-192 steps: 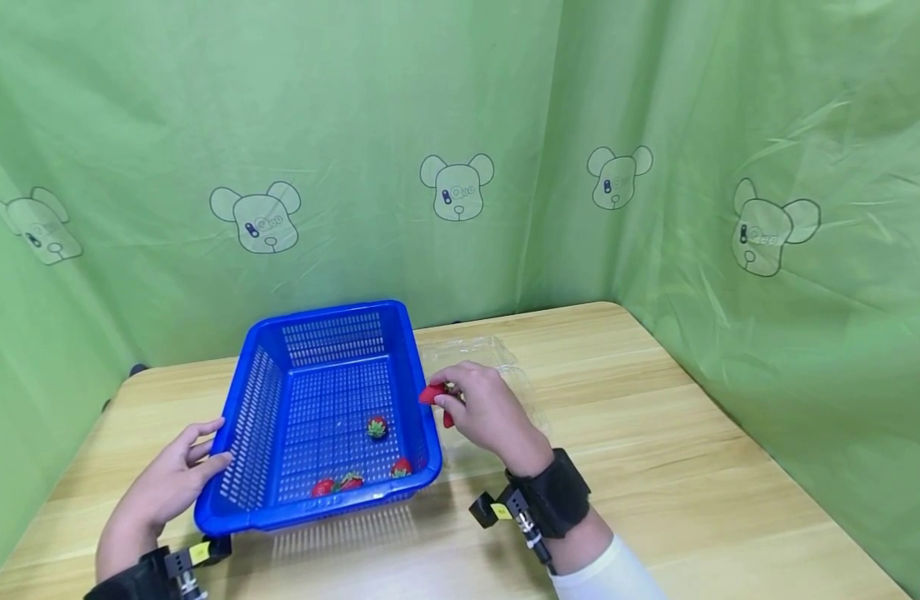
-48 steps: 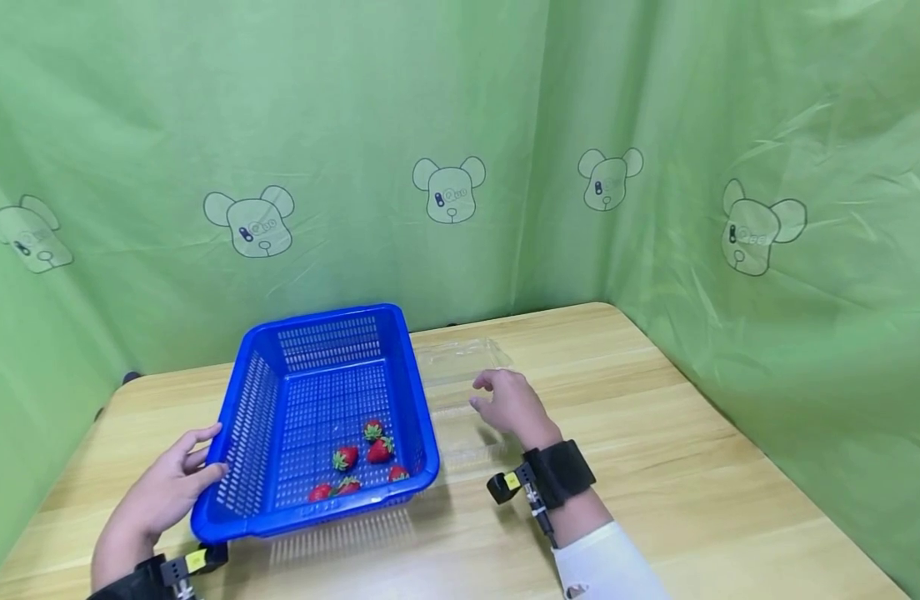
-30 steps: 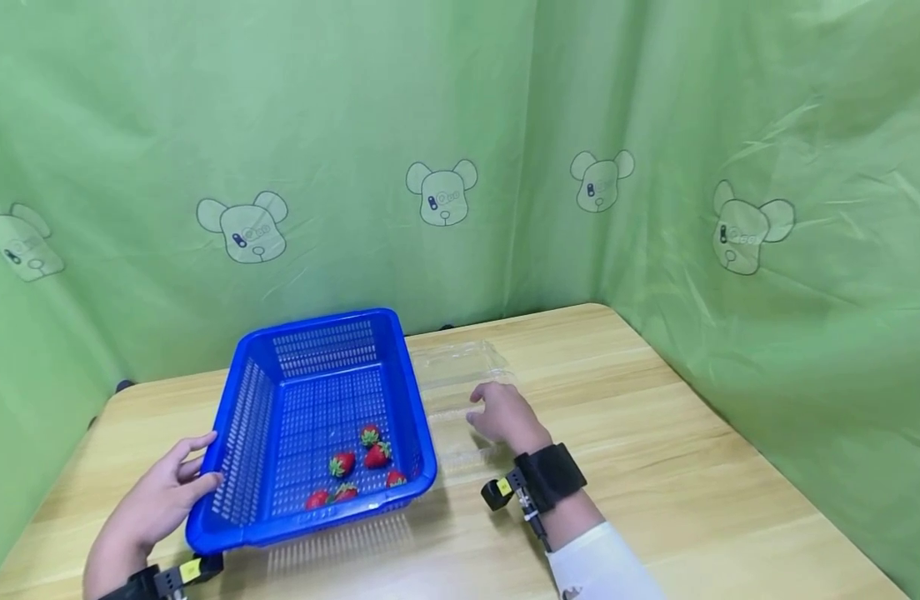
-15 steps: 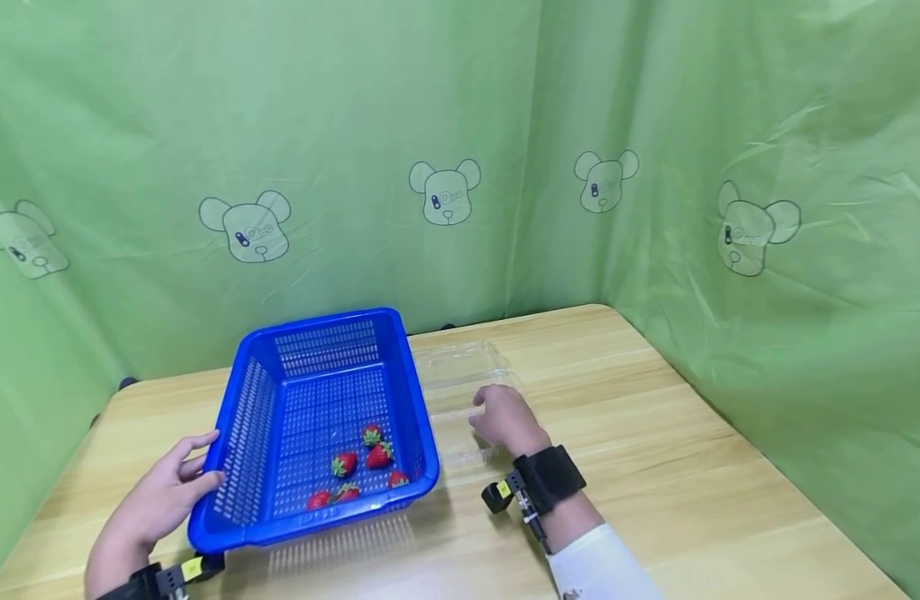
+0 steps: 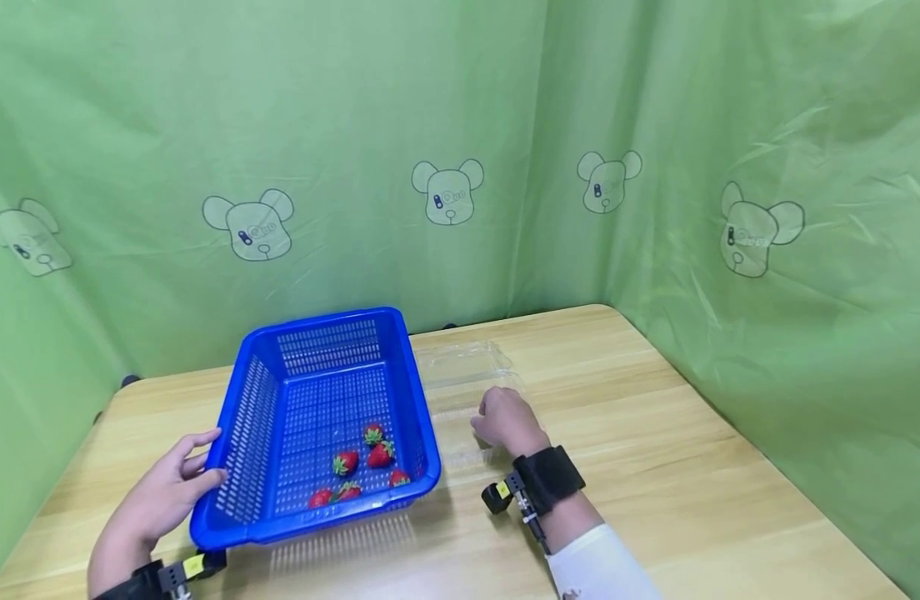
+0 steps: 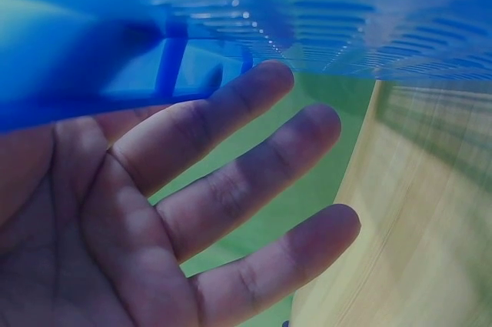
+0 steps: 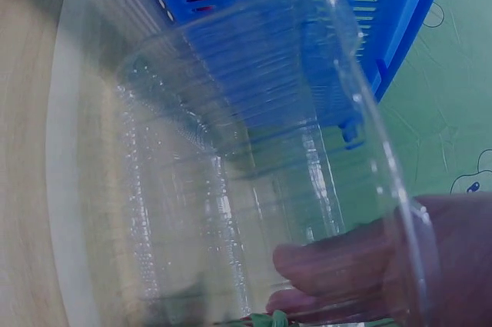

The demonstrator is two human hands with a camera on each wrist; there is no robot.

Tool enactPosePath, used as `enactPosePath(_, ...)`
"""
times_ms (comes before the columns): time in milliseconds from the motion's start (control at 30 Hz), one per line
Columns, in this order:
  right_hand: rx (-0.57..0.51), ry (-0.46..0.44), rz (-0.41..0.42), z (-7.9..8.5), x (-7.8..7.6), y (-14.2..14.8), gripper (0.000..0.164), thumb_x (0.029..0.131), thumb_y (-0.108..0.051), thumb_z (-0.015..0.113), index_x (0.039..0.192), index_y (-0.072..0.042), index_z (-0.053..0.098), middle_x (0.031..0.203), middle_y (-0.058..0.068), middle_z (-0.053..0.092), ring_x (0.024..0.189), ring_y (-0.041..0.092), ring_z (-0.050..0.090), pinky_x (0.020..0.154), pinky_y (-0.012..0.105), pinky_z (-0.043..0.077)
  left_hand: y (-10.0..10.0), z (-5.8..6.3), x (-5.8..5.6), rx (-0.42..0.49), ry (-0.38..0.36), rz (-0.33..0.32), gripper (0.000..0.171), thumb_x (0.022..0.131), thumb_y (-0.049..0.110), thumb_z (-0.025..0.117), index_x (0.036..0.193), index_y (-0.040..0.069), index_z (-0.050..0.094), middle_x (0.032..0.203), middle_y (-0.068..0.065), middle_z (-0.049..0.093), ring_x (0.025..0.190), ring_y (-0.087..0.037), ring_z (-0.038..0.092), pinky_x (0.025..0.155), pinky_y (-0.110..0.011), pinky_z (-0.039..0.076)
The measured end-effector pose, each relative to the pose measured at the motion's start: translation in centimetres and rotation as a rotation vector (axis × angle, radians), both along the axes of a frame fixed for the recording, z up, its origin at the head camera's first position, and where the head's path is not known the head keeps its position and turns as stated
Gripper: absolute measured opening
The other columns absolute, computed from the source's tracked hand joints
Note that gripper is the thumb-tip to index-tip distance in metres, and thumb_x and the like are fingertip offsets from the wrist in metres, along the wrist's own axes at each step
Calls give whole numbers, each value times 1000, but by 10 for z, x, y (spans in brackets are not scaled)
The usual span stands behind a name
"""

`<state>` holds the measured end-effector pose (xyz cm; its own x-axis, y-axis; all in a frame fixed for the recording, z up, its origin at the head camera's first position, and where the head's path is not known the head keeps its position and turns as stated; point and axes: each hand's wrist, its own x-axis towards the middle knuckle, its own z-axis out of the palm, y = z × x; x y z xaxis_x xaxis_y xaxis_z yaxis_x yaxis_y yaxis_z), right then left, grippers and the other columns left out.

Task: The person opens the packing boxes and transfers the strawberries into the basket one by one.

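Observation:
My left hand (image 5: 163, 492) grips the left rim of a blue plastic basket (image 5: 424, 417), thumb over the edge and the other fingers outside below it. In the left wrist view those fingers (image 6: 246, 181) spread out under the rim. Several red strawberries (image 5: 345, 463) with green leaves lie near the basket's front end. To the right, my right hand (image 5: 508, 421) reaches down into a clear plastic box (image 5: 460, 362), fingers bent. The right wrist view shows its fingertips close to a strawberry's green leaves (image 7: 270, 318) at the bottom edge; I cannot tell whether they hold it.
The wooden table (image 5: 655, 467) runs past the box to the right. Green curtains (image 5: 355, 108) printed with bear heads stand close behind and at both sides. The basket's right side stands right beside the clear box.
The right hand, which held strawberries at the basket's right rim, has moved right and down into the clear box. More strawberries lie in the basket. The left hand keeps its grip.

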<state>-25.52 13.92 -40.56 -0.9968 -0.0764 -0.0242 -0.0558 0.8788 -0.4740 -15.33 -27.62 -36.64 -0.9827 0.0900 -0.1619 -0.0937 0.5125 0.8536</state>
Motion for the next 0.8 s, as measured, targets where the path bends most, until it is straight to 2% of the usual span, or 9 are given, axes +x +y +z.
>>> enactPosePath(100,-12,8,8,-1,0,0,27,82,-15,68,60,-8,54,66,4,52,54,17,47,46,28,36,-1,-1,0,3,0,0,60,96,4,47,145,-8,13,135,-45,36,103,-41,62,81,-46,59)
enactPosePath(200,-15,25,15,-2,-1,0,29,80,-12,68,57,-11,50,60,0,48,52,15,46,46,26,35,-1,-2,0,5,1,-6,61,96,4,47,145,-8,13,135,-45,36,103,-41,62,81,-46,59)
enactPosePath(333,-29,50,35,-1,-2,-1,18,75,-5,68,64,-10,56,65,2,55,60,18,51,51,27,42,-3,-1,-1,-5,15,-16,61,97,5,48,145,-8,13,135,-45,36,103,-42,62,81,-46,58)
enactPosePath(467,-50,56,62,0,-3,-2,15,74,1,66,68,-10,57,68,4,56,61,19,52,51,27,41,-4,1,-1,-5,15,-15,60,97,5,47,145,-9,13,135,-45,36,103,-41,62,81,-45,59)
enactPosePath(567,-52,63,79,0,-3,-2,11,75,0,65,72,-8,58,70,4,56,61,18,51,51,26,40,-3,2,0,-2,10,-16,60,97,4,46,145,-9,12,134,-45,36,102,-41,62,80,-45,59)
enactPosePath(800,-53,85,103,1,-2,-1,5,79,-4,64,83,-6,62,75,4,58,66,18,53,57,29,46,-1,2,1,-10,2,-9,60,97,5,47,145,-9,13,134,-45,37,102,-40,62,80,-44,59)
